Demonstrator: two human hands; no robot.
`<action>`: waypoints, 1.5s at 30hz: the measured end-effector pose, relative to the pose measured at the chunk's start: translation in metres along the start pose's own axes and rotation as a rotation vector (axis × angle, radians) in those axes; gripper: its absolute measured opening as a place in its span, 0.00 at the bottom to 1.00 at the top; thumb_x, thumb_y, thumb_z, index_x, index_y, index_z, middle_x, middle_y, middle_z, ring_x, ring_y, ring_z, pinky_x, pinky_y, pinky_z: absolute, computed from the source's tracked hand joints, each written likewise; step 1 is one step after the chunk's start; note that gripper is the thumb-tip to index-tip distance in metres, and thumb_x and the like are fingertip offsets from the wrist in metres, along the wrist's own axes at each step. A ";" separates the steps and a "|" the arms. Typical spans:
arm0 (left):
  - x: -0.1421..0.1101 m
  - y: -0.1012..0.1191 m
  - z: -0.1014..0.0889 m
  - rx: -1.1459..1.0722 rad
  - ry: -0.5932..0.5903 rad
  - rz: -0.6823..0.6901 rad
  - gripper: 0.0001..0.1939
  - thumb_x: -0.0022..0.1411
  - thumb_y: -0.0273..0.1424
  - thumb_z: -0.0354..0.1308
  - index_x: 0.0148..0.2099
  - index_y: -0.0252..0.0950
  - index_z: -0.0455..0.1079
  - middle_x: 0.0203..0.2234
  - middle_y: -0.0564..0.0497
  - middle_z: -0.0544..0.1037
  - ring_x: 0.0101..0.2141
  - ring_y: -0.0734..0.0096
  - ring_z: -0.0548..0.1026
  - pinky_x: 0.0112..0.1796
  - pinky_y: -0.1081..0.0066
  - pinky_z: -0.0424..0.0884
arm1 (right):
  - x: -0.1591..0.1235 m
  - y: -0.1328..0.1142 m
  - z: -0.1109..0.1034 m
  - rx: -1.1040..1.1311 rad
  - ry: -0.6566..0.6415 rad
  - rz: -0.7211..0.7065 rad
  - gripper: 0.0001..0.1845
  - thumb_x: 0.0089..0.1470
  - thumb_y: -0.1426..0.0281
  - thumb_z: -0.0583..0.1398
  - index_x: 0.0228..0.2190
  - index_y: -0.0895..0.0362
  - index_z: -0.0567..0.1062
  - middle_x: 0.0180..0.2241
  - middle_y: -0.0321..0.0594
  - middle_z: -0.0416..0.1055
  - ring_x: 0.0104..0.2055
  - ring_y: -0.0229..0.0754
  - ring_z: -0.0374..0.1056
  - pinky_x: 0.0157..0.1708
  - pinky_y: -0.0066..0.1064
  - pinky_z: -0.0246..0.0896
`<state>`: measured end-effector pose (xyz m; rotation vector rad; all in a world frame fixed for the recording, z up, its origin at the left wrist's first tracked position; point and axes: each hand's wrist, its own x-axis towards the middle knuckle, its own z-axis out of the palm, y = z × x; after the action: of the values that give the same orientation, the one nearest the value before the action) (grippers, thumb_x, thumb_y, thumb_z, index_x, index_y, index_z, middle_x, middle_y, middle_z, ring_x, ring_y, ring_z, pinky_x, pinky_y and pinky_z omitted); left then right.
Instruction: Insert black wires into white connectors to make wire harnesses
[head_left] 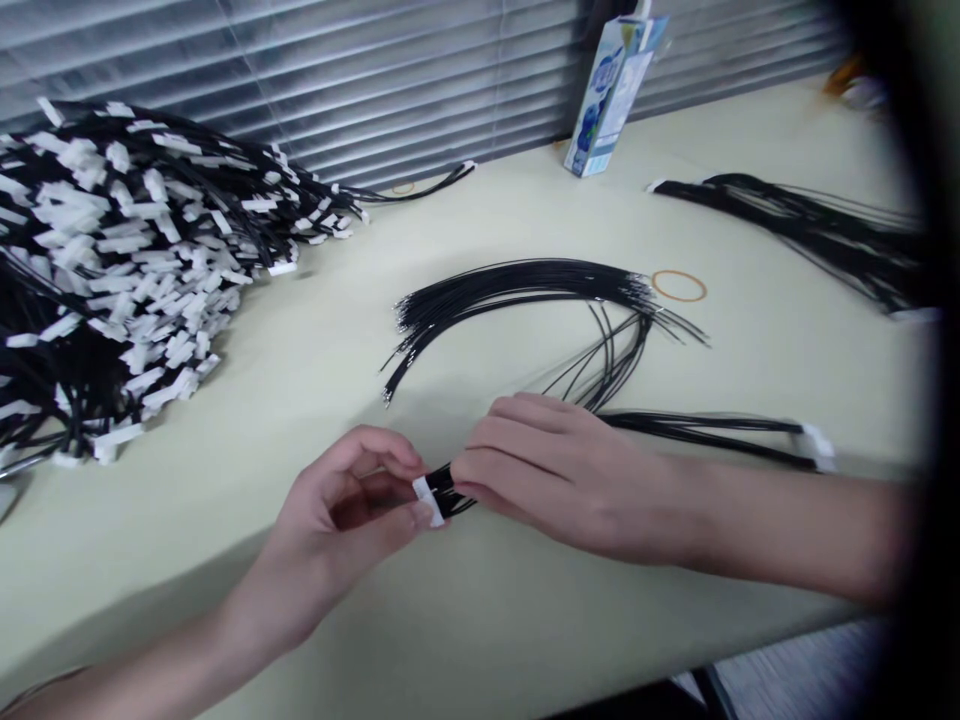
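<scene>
My left hand (352, 505) pinches a small white connector (427, 499) between thumb and fingers near the table's front edge. My right hand (559, 470) is closed on the black wires (448, 492) that run into that connector. Those wires pass under my right hand and stretch right to another white connector (816, 443). Just behind my hands lies a curved bundle of loose black wires (525, 285).
A big heap of black wire harnesses with white connectors (127, 260) fills the left of the pale table (315, 370). More black wires (810, 225) lie at the far right. A rubber band (679, 286), a small carton (611, 95) and window blinds (360, 70) sit behind.
</scene>
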<state>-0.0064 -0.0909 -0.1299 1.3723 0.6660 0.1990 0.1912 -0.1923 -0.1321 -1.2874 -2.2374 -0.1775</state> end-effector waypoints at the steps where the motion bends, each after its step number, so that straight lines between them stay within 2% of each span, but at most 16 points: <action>1: 0.000 0.000 0.000 0.002 0.005 0.006 0.10 0.58 0.25 0.59 0.42 0.44 0.67 0.34 0.56 0.72 0.34 0.77 0.72 0.35 0.80 0.68 | 0.000 0.000 0.001 0.001 0.009 -0.005 0.09 0.57 0.78 0.53 0.32 0.65 0.73 0.28 0.42 0.66 0.31 0.39 0.56 0.32 0.31 0.57; 12: 0.001 0.000 0.003 -0.004 0.048 -0.011 0.11 0.55 0.24 0.62 0.40 0.43 0.70 0.32 0.56 0.73 0.32 0.79 0.72 0.34 0.82 0.70 | 0.001 0.001 0.007 0.009 0.073 -0.038 0.10 0.58 0.76 0.53 0.31 0.65 0.73 0.27 0.41 0.66 0.30 0.38 0.56 0.32 0.30 0.58; 21: 0.001 0.003 0.002 -0.019 0.011 -0.025 0.10 0.56 0.24 0.61 0.40 0.43 0.70 0.32 0.56 0.73 0.32 0.79 0.73 0.35 0.82 0.69 | -0.001 0.002 0.010 -0.021 0.085 -0.061 0.07 0.56 0.78 0.54 0.33 0.64 0.72 0.28 0.40 0.67 0.31 0.38 0.56 0.33 0.31 0.59; 28: 0.001 0.005 0.006 -0.093 0.008 -0.007 0.11 0.55 0.24 0.61 0.39 0.42 0.66 0.30 0.55 0.71 0.32 0.74 0.72 0.34 0.75 0.70 | 0.001 -0.004 0.009 0.042 0.151 -0.025 0.08 0.55 0.78 0.52 0.32 0.65 0.71 0.27 0.41 0.66 0.28 0.37 0.56 0.28 0.30 0.57; 31: 0.001 0.005 0.005 -0.099 -0.001 -0.006 0.11 0.55 0.24 0.61 0.39 0.41 0.65 0.30 0.55 0.70 0.31 0.75 0.72 0.33 0.75 0.69 | -0.002 -0.005 0.008 0.044 0.138 -0.015 0.09 0.53 0.79 0.51 0.32 0.65 0.71 0.26 0.41 0.65 0.28 0.37 0.56 0.28 0.30 0.57; 34: 0.002 0.004 0.003 -0.138 0.003 0.001 0.09 0.57 0.24 0.59 0.39 0.41 0.64 0.31 0.56 0.70 0.32 0.77 0.72 0.34 0.78 0.68 | -0.004 -0.004 0.005 0.088 0.149 0.062 0.09 0.53 0.80 0.50 0.30 0.64 0.70 0.26 0.40 0.63 0.27 0.36 0.56 0.25 0.29 0.55; 37: 0.001 0.004 0.001 -0.153 -0.014 -0.010 0.10 0.58 0.24 0.59 0.40 0.41 0.64 0.32 0.56 0.69 0.32 0.76 0.72 0.36 0.76 0.69 | -0.003 -0.003 0.005 0.134 0.156 0.118 0.07 0.55 0.78 0.52 0.30 0.64 0.70 0.26 0.40 0.64 0.27 0.35 0.56 0.25 0.28 0.55; 41: 0.001 0.003 0.002 -0.118 -0.035 -0.036 0.11 0.57 0.23 0.59 0.40 0.42 0.64 0.33 0.55 0.69 0.34 0.73 0.73 0.38 0.72 0.69 | -0.001 -0.004 0.005 0.060 0.148 0.022 0.08 0.57 0.75 0.54 0.30 0.64 0.72 0.25 0.39 0.67 0.28 0.36 0.57 0.28 0.30 0.57; 45: 0.001 0.003 0.003 -0.127 -0.014 -0.026 0.11 0.56 0.23 0.60 0.39 0.41 0.64 0.31 0.54 0.70 0.33 0.73 0.73 0.36 0.73 0.69 | -0.002 -0.005 0.003 0.002 0.133 0.017 0.07 0.56 0.76 0.55 0.30 0.63 0.73 0.26 0.39 0.68 0.28 0.36 0.56 0.28 0.30 0.58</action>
<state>-0.0034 -0.0926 -0.1269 1.2413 0.6484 0.2077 0.1863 -0.1953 -0.1344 -1.2556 -2.1131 -0.2466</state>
